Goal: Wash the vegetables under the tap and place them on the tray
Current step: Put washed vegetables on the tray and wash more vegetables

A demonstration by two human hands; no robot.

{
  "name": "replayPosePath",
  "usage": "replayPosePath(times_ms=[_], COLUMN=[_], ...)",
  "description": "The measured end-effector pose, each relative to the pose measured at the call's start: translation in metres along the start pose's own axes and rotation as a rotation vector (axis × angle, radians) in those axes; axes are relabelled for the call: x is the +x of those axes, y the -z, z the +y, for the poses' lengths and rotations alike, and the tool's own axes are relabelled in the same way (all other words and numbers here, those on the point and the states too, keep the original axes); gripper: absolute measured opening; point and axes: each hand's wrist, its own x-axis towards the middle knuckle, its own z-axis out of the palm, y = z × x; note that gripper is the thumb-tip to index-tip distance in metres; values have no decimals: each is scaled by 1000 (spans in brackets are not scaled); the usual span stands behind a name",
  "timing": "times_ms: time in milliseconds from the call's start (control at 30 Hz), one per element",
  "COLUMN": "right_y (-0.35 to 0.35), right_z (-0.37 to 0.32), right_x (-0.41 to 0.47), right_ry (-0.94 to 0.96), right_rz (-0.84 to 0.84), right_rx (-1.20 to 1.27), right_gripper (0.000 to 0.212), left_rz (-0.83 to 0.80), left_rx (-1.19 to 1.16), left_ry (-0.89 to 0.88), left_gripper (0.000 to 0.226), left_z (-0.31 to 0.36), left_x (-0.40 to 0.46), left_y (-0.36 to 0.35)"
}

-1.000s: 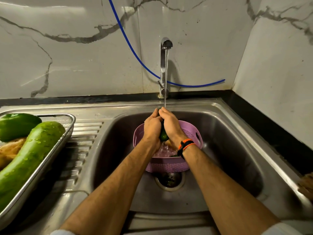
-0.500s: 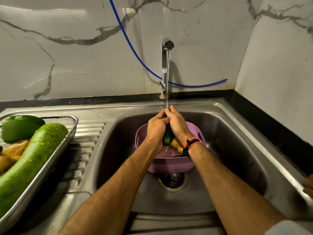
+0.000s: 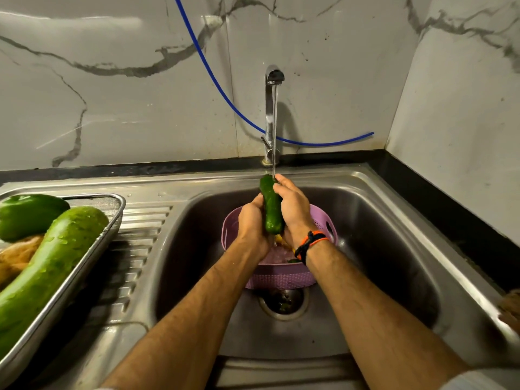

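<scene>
A dark green cucumber (image 3: 271,206) stands upright between my two hands, its top end under the thin stream from the tap (image 3: 272,80). My left hand (image 3: 251,223) grips its lower part from the left. My right hand (image 3: 292,205) wraps it from the right, fingertips near the top. Below them a purple perforated basket (image 3: 278,275) sits in the sink, with yellow and green bits of other vegetables inside. At the left, the steel mesh tray (image 3: 112,218) holds a long wet bottle gourd (image 3: 53,263), a green capsicum (image 3: 28,215) and a brownish piece.
The steel sink basin (image 3: 380,249) has its drain (image 3: 282,304) just in front of the basket. A ribbed draining board (image 3: 135,249) lies between basin and tray. A blue hose (image 3: 213,80) hangs along the marble wall. A brown object (image 3: 510,308) shows at the right edge.
The cucumber was almost hidden between my hands; it now sticks up well above them, into the water stream. Both hands have shifted slightly along it.
</scene>
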Motion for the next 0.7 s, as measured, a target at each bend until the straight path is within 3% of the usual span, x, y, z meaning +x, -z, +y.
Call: replayPosePath(times_ms=[100, 200, 333, 433, 567, 633, 700], right_y=[1, 6, -1, -4, 3, 2, -4], right_z=[4, 8, 8, 4, 1, 6, 6], right_x=[2, 5, -1, 1, 4, -1, -5], right_ry=[71, 122, 93, 43, 0, -11, -19], right_rz=[-7, -23, -113, -183, -168, -242, -287], right_rx=[-183, -421, -366, -365, -349, -339, -326], right_gripper=[43, 48, 49, 55, 58, 57, 57], left_rz=[15, -1, -12, -68, -94, -12, 4], left_rx=[-22, 52, 99, -21, 106, 270, 212], left_ry=[21, -66, -135, -90, -161, -206, -183], left_gripper=[32, 38, 49, 50, 41, 34, 53], left_z=[0, 3, 6, 0, -2, 6, 11], left_x=[-1, 0, 7, 11, 8, 13, 18], left_y=[-4, -5, -6, -9, -9, -6, 2])
